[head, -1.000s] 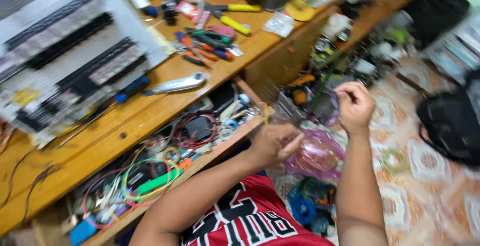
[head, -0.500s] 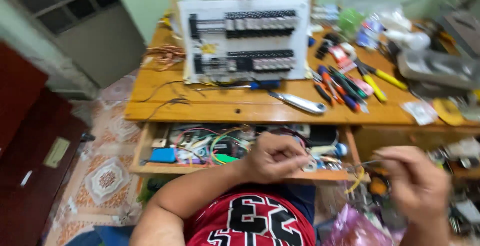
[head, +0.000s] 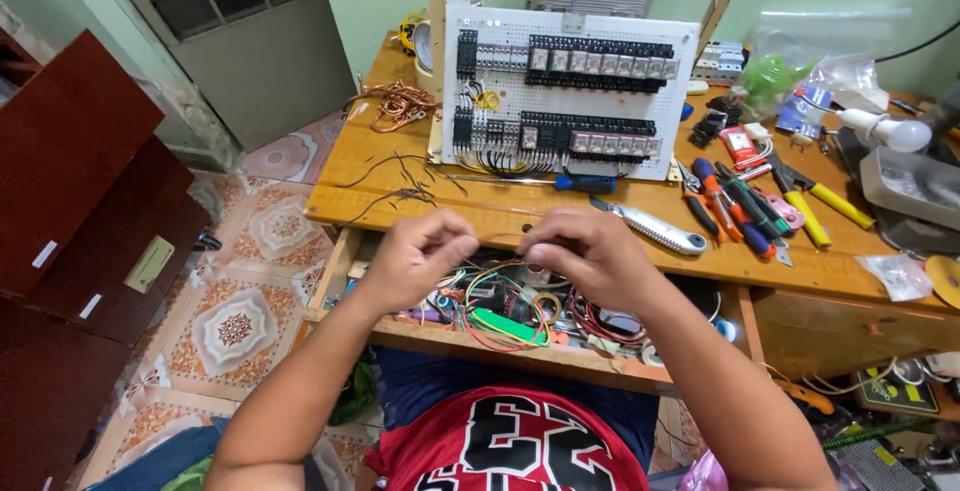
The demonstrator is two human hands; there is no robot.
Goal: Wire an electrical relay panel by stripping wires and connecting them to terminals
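My left hand point(head: 418, 254) and my right hand point(head: 583, 254) are raised together over an open drawer point(head: 500, 351), fingers pinched on a thin dark wire point(head: 492, 239) stretched between them. Below them the drawer holds a tangle of coloured wires and a green part. Behind the hands, on the wooden desk point(head: 440, 201), stands a white perforated panel point(head: 565, 91) fitted with rows of black relays and terminal blocks. A blue-handled screwdriver point(head: 585, 183) lies at its foot and a grey utility knife point(head: 655, 229) lies just right of my right hand.
Screwdrivers and pliers point(head: 745, 206) lie at the right of the desk beside a light bulb point(head: 890, 131) and a grey tray point(head: 915, 186). A coil of copper wire point(head: 400, 103) sits at the left. A dark red cabinet point(head: 80, 211) stands on the tiled floor at the left.
The view has swung from the floor and right side back to face the desk and panel. My hands have come together in front of the drawer, pinching the thin wire.
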